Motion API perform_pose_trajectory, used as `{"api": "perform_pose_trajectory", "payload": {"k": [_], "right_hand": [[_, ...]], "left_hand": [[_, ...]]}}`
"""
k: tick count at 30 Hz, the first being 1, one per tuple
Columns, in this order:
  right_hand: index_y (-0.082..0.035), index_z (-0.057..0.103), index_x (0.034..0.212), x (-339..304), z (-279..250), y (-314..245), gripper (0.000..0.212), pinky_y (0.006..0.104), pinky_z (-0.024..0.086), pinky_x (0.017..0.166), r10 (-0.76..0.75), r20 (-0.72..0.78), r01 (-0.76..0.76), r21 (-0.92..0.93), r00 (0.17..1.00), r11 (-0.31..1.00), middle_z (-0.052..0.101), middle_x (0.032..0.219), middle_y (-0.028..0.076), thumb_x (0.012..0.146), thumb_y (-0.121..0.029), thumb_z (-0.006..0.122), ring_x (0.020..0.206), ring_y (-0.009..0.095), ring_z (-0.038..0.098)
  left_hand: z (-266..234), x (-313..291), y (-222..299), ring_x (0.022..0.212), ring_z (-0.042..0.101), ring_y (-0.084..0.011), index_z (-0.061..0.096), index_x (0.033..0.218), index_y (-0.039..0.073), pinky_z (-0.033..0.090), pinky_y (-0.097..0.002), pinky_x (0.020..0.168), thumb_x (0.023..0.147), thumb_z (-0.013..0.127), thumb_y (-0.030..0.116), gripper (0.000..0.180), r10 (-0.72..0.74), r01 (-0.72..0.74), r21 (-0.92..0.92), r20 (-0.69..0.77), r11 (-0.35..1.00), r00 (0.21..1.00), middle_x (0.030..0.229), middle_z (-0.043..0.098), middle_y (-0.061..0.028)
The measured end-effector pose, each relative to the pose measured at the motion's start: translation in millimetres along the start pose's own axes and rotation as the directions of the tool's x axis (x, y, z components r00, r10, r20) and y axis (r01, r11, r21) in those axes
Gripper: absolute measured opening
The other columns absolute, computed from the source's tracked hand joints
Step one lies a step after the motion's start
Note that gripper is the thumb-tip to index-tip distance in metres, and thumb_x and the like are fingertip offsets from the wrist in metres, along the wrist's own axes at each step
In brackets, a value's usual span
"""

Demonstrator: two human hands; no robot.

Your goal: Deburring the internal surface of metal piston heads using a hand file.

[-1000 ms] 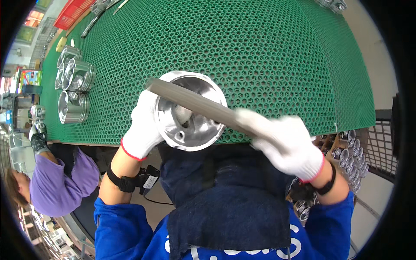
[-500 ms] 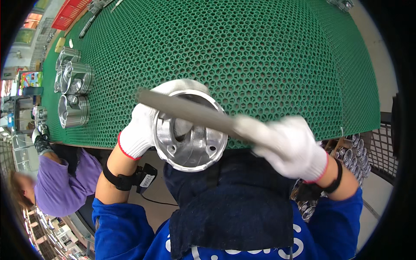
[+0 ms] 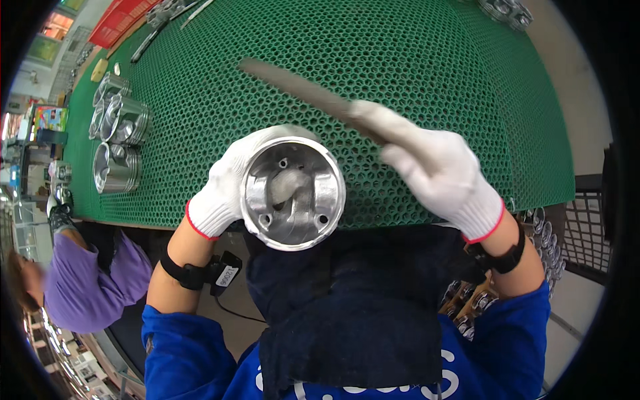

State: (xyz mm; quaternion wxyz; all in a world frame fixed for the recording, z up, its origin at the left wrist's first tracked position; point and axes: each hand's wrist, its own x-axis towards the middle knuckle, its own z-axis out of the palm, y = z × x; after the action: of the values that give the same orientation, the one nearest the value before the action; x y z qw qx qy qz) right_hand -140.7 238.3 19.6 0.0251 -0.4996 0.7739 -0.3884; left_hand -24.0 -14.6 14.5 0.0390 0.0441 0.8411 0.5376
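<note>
Honeycombed green mat (image 3: 413,67) | left fingers (image 3: 277,135) gripping shiny metal cylinder (image 3: 301,203) | right fingers (image 3: 385,121) clamped on grey bar (image 3: 300,87)

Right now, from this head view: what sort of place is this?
Probably a metal-parts workshop or factory bench. The gloved left hand holds a hollow metal cylinder, the right hand a long file-like tool, and similar cylinders sit on the green honeycomb mat.

Your right hand (image 3: 437,170) has shifted the grey bar (image 3: 297,85) clear of the piston (image 3: 294,207), toward the tabletop's far edge (image 3: 347,5); its mouth, earlier crossed, now shows uncovered.
</note>
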Motion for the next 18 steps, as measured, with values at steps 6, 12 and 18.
{"api": "perform_pose_trajectory", "payload": {"k": [6,12,18], "right_hand": [[-0.018,0.052,0.139,-26,-42,33,0.046,0.0315,0.054,0.093,0.276,-0.030,-0.276,-0.240,0.961,0.931,0.061,0.133,0.005,0.094,-0.013,0.058,0.109,0.023,0.066],[-0.002,0.040,0.145,-33,-54,41,0.054,0.0282,0.051,0.074,0.509,-0.166,-0.399,0.438,0.844,0.805,0.057,0.128,0.011,0.095,-0.017,0.057,0.075,0.012,0.057],[-0.007,0.056,0.110,-13,-43,28,0.024,0.0205,0.037,0.044,0.676,-0.193,-0.164,0.890,0.711,0.426,0.049,0.077,0.000,0.102,-0.029,0.051,0.056,0.007,0.046]], "left_hand": [[-5,-20,27,0.090,0.065,-0.0300,0.052,0.129,-0.002,0.053,-0.0383,0.079,0.084,0.065,0.011,0.049,0.125,-0.084,0.160,-0.266,0.984,0.956,0.097,0.065,-0.0166],[-18,-94,74,0.071,0.063,-0.0308,0.058,0.121,0.002,0.051,-0.0376,0.064,0.075,0.072,0.009,0.048,-0.062,-0.057,0.494,0.222,0.868,0.973,0.082,0.065,-0.0115],[-21,-41,69,0.107,0.055,-0.0266,0.061,0.096,0.010,0.042,-0.0458,0.097,0.076,0.065,0.025,0.026,0.530,-0.613,0.652,0.359,0.446,0.768,0.095,0.060,-0.0046]]}}
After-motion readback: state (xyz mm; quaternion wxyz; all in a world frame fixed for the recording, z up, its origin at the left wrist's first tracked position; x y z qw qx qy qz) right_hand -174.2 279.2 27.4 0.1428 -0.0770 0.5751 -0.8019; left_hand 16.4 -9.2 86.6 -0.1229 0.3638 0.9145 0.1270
